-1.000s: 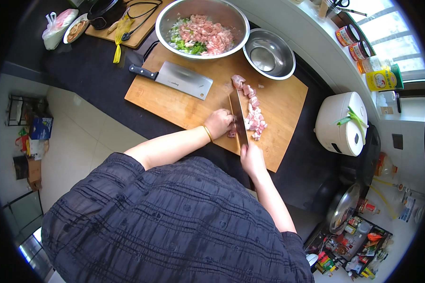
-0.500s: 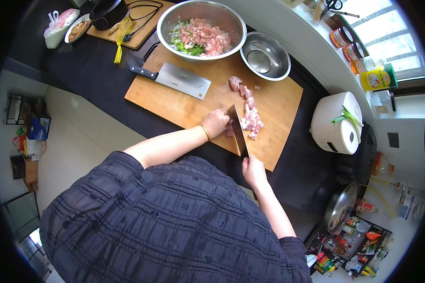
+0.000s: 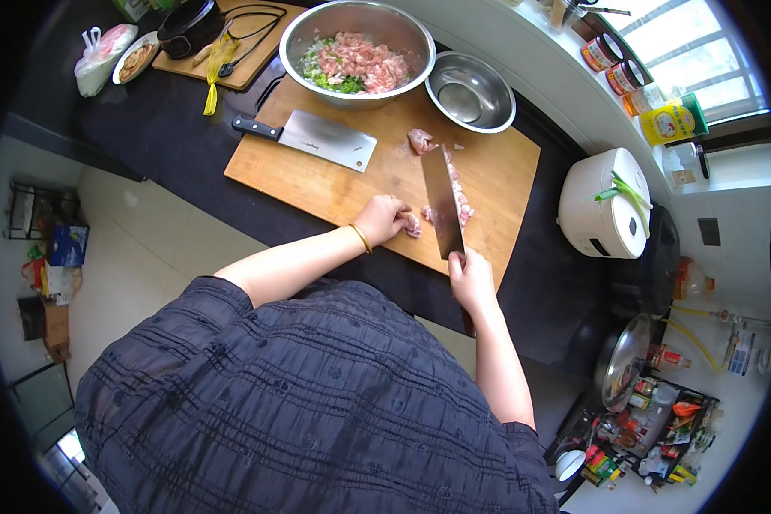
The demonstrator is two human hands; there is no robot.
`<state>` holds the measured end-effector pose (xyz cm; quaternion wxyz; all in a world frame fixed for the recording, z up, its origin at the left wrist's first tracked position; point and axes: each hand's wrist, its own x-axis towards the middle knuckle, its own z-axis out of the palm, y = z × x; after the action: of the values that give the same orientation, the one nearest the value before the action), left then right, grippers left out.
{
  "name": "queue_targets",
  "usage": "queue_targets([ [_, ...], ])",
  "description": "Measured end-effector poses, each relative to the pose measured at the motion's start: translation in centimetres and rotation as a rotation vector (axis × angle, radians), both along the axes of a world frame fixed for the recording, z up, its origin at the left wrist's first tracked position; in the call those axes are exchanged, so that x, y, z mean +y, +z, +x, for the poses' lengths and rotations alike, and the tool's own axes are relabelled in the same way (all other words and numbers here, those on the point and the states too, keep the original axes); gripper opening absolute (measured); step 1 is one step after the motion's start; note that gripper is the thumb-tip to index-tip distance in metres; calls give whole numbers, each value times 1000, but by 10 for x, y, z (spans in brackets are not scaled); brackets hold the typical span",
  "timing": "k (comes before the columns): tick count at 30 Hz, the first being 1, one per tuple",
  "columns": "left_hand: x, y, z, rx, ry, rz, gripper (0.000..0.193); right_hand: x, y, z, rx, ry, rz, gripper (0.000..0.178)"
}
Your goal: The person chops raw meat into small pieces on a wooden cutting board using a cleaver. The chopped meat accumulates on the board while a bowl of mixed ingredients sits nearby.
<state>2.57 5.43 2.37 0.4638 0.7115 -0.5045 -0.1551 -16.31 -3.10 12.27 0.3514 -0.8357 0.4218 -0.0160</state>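
My right hand (image 3: 473, 279) is closed round the handle of a cleaver (image 3: 442, 199), its wide blade tilted over the wooden cutting board (image 3: 504, 193). Close by on the left, my left hand (image 3: 381, 218) has its curled fingertips against a small piece of raw meat (image 3: 414, 227) near the board's front edge. More raw meat chunks (image 3: 420, 141) lie in a line beyond and beside the blade, which partly hides them. A second cleaver (image 3: 327, 141) with a black handle rests flat on the board's left side.
Behind the board stand a large steel bowl (image 3: 426, 73) of minced meat and chopped greens and a smaller steel bowl (image 3: 507, 107). A white rice cooker (image 3: 593, 201) with scallions on top is at right. Farther left are another board (image 3: 176, 62) and a plate of food (image 3: 137, 60).
The cleaver in my right hand has risen and shifted away from my left fingers, its blade now over the chunks. My left hand has moved slightly left, baring the piece at its fingertips.
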Motion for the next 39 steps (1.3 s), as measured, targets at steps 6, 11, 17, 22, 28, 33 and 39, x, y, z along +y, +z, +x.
queue_targets([
  [6, 4, 1, -6, -175, 22, 25, 13, 17, 9, -16, 44, 103, -105, 18],
  [11, 6, 5, -30, -181, 11, -74, 11, 17, 8, -22, 40, 82, -104, 19],
  [17, -14, -10, -14, -239, -73, -129, 12, 10, 9, -20, 45, 15, -47, 20],
  [22, -6, 13, -1, -225, -6, -179, 15, 16, 10, -19, 41, 50, -72, 20],
  [28, -4, -6, -7, -338, -85, -136, 13, 19, 4, -19, 27, 115, -89, 18],
  [33, -7, -8, -11, -367, -66, -164, 11, 18, -6, -23, 49, 132, -108, 17],
  [39, -8, -5, -11, -358, -77, -194, 11, 14, -5, -15, 89, 148, -83, 18],
])
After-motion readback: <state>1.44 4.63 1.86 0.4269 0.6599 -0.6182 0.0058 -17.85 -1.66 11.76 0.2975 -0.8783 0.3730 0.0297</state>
